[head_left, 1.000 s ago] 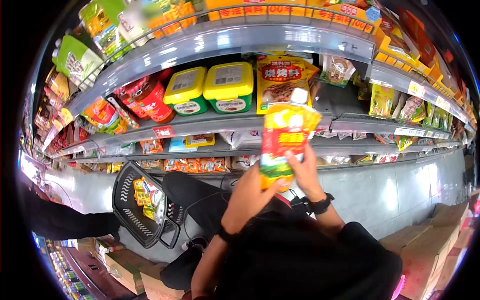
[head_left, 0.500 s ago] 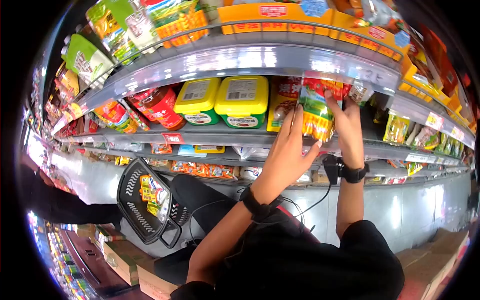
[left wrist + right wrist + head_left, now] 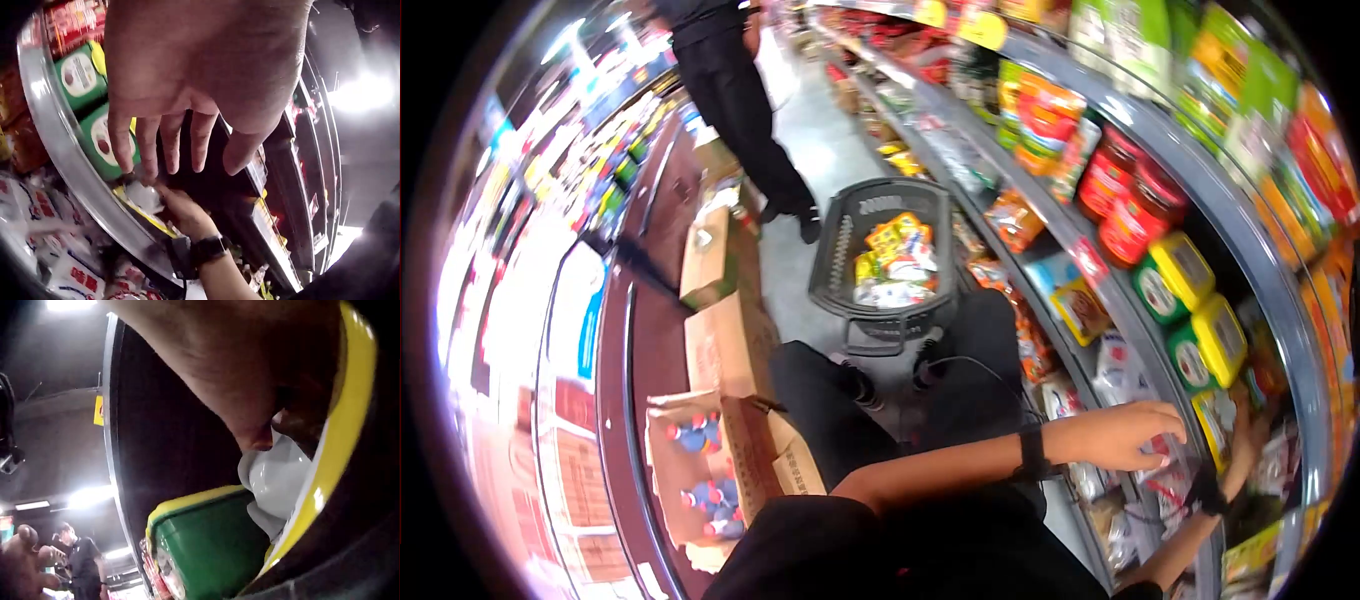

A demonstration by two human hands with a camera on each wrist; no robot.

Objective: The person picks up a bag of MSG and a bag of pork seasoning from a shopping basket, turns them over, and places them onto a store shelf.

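Observation:
My left hand (image 3: 1115,436) hovers in front of the shelf with loosely bent fingers, holding nothing; its palm (image 3: 206,62) fills the top of the left wrist view. Deeper in the shelf, my right hand (image 3: 1248,440) is beside a yellow-edged packet (image 3: 1212,428). In the right wrist view, the thumb and fingers of this hand (image 3: 250,381) pinch a glossy white item (image 3: 278,484) against the packet's yellow edge (image 3: 356,394). A green tub with a yellow lid (image 3: 212,544) stands alongside. The red and yellow pouch is not identifiable in either hand.
A black basket (image 3: 832,250) with colourful packets stands on the floor before my knees. Beyond it is a person in dark clothes (image 3: 735,100). An open carton of bottles (image 3: 670,480) is at the left; red-lidded jars (image 3: 1135,215) line the shelf.
The head view has swung left along the aisle. The red and yellow pouch, earlier held in both hands, is no longer seen there; my left hand has come away and my right reaches into the shelf.

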